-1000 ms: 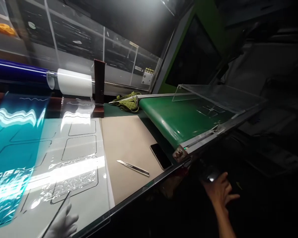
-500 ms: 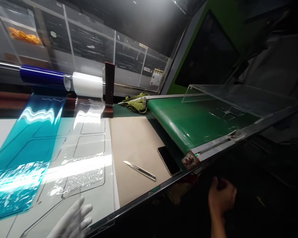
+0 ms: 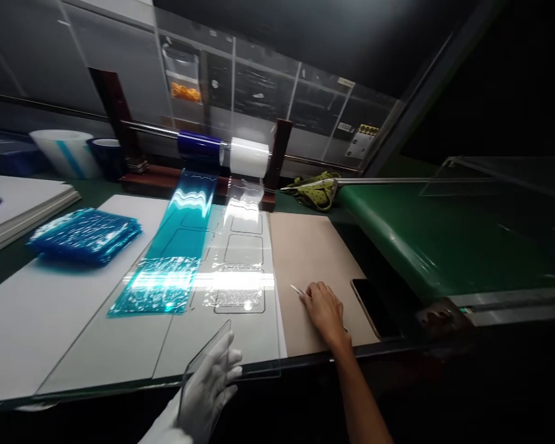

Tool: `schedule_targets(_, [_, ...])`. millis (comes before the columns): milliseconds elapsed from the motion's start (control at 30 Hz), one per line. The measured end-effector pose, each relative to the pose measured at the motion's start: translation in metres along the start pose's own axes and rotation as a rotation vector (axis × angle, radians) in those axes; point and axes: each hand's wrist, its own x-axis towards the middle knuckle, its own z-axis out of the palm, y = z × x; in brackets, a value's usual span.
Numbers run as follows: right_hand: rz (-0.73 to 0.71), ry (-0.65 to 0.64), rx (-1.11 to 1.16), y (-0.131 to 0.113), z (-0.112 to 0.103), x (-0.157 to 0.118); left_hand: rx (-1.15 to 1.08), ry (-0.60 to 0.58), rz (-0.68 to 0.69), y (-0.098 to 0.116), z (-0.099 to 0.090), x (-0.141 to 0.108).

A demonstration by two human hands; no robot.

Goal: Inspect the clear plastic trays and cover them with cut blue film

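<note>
My left hand (image 3: 208, 385), in a white glove, holds a thin clear panel (image 3: 205, 345) with dark edges at the front of the table. The panel is tilted, and its lower part shows only faintly against the glove. My bare right hand (image 3: 324, 311) rests on the brown board (image 3: 300, 246) with its fingers closed on a craft knife (image 3: 296, 288). The blade points to the left, and the handle is mostly hidden under the hand. A black phone (image 3: 374, 307) lies just right of this hand.
Blue film (image 3: 178, 246) and clear film (image 3: 243, 246) hang from rolls onto a marked sheet. Stacked blue pieces (image 3: 90, 234) lie left. A green conveyor belt (image 3: 398, 228) stands right, with a spotted yellow-green cloth item (image 3: 319, 191) behind. Spare rolls (image 3: 65, 151) stand back left.
My right hand has come from beside the conveyor onto the brown board and taken hold of the craft knife. The view has swung left, and the clear panel in my left hand shows more plainly.
</note>
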Motion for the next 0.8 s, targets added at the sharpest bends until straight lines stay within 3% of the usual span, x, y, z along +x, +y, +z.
schedule_targets(67, [0.011,-0.043,0.039,-0.001,0.001,-0.001,0.006,0.072,0.016,0.004,-0.01,-0.006])
schedule_targets(167, [0.006,-0.097,0.158,-0.011,-0.005,-0.024,0.322,0.191,0.124,0.012,-0.029,-0.013])
schedule_targets(267, [-0.038,-0.2,0.359,-0.037,-0.017,-0.066,0.526,0.236,0.133,0.019,-0.042,-0.02])
schedule_targets(367, [-0.129,-0.385,0.645,-0.07,-0.029,-0.106,0.556,0.236,0.113,0.024,-0.044,-0.026])
schedule_targets(433, [-0.215,-0.439,0.715,-0.087,-0.03,-0.122,0.569,0.233,0.107,0.025,-0.041,-0.029])
schedule_targets(633, [-0.364,-0.551,1.003,-0.099,0.006,-0.129,0.589,0.23,0.12,0.024,-0.034,-0.025])
schedule_targets(800, [-0.305,-0.457,1.082,-0.107,0.015,-0.129,0.589,0.233,0.167,0.019,-0.034,-0.023])
